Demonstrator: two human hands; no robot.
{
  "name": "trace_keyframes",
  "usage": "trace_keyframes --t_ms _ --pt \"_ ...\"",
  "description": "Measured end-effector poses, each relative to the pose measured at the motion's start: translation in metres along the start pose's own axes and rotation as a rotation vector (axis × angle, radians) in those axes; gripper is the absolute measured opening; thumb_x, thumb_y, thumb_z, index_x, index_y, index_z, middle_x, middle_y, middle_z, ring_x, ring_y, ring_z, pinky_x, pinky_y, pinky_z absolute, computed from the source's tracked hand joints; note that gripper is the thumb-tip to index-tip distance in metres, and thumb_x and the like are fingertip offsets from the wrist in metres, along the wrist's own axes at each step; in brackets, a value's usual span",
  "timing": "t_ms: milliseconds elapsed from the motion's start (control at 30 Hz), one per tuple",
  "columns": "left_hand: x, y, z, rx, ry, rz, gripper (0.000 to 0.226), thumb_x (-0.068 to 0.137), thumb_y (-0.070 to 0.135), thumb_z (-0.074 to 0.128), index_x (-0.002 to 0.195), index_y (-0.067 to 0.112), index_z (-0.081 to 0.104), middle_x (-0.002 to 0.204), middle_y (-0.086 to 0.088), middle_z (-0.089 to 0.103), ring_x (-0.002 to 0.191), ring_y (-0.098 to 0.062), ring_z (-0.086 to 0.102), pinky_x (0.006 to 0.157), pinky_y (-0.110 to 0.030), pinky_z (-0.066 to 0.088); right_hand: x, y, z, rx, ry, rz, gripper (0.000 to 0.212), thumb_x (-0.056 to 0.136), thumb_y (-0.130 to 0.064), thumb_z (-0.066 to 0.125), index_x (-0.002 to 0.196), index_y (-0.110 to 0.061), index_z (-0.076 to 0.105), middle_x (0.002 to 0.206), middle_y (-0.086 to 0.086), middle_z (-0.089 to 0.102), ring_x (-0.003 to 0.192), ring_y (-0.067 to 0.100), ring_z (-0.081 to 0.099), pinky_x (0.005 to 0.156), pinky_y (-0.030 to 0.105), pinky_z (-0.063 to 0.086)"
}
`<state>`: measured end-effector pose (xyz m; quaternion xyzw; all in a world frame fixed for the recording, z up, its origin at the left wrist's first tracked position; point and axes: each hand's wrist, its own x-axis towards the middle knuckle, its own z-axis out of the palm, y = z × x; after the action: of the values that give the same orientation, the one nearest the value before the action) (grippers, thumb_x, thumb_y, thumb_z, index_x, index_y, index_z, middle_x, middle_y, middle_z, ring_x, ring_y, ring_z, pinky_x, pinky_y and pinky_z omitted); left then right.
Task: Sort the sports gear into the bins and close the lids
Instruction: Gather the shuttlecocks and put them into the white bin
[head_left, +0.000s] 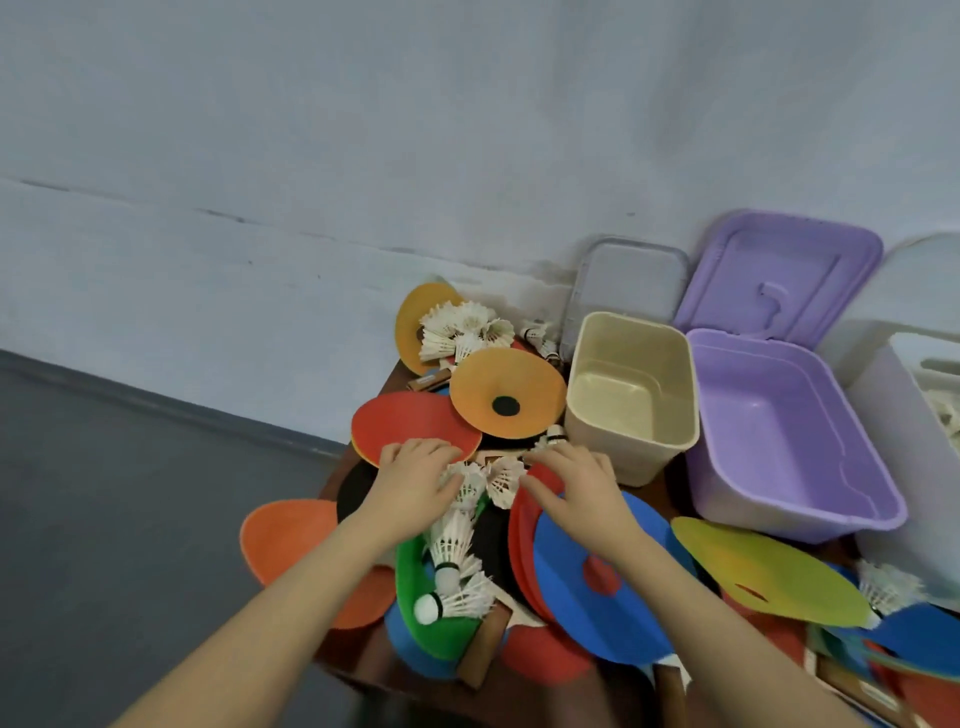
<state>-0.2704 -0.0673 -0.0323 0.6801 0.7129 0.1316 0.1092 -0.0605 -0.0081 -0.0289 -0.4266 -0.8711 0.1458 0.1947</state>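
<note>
Here both hands sit on the pile: the left hand curls round a white shuttlecock, the right hand rests spread on discs. Three bins stand right: beige bin, purple bin, white bin.

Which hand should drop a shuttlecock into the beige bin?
Probably the right hand: it rests nearest the beige bin, beside the shuttlecocks. The left hand lies farther off, across the pile.

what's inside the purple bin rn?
Purple bin looks empty: bare floor and walls show, lid off behind it. Only its near inner wall is hidden by the rim.
</note>
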Motion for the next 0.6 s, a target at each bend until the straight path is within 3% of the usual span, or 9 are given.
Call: trace_keyframes --t_ms 100,300,433,600 --pt "0.001 -0.009 0.008 -0.015 -0.031 -0.020 0.039 0.095 0.043 0.041 0.130 0.029 0.050 0.134 0.011 0.048 0.127 -0.013 0.035 0.098 -0.034 0.018 0.016 -0.006 0.010 -0.032 -0.007 0.077 0.031 0.094 -0.042 0.047 0.120 -0.029 0.058 0.114 -0.011 0.057 0.112 0.012 0.045 0.089 0.028 0.021" --pt "0.009 -0.004 0.015 0.036 -0.054 0.050 0.054 0.086 0.060 0.045 0.130 0.028 0.049 0.133 0.011 0.046 0.125 -0.013 0.035 0.100 -0.034 0.017 0.056 0.003 0.009 -0.149 -0.199 0.078 0.031 0.093 -0.034 0.051 0.123 -0.029 0.057 0.119 -0.009 0.057 0.116 0.013 0.047 0.094 0.032 0.024" --pt "0.013 -0.002 0.023 -0.017 0.014 0.050 0.038 0.088 0.049 0.051 0.117 0.027 0.060 0.129 0.011 0.050 0.123 -0.012 0.034 0.095 -0.031 0.015 0.072 0.004 0.019 -0.109 -0.316 0.097 0.021 0.090 -0.031 0.055 0.109 -0.030 0.064 0.110 -0.010 0.063 0.106 0.011 0.053 0.090 0.032 0.026" --pt "0.013 -0.001 0.030 -0.121 0.105 0.046 0.021 0.091 0.039 0.054 0.098 0.027 0.070 0.115 0.013 0.057 0.115 -0.009 0.040 0.082 -0.025 0.013 0.076 0.002 0.032 -0.058 -0.307 0.154 0.013 0.086 -0.027 0.056 0.090 -0.030 0.068 0.096 -0.010 0.068 0.095 0.013 0.057 0.092 0.035 0.034"
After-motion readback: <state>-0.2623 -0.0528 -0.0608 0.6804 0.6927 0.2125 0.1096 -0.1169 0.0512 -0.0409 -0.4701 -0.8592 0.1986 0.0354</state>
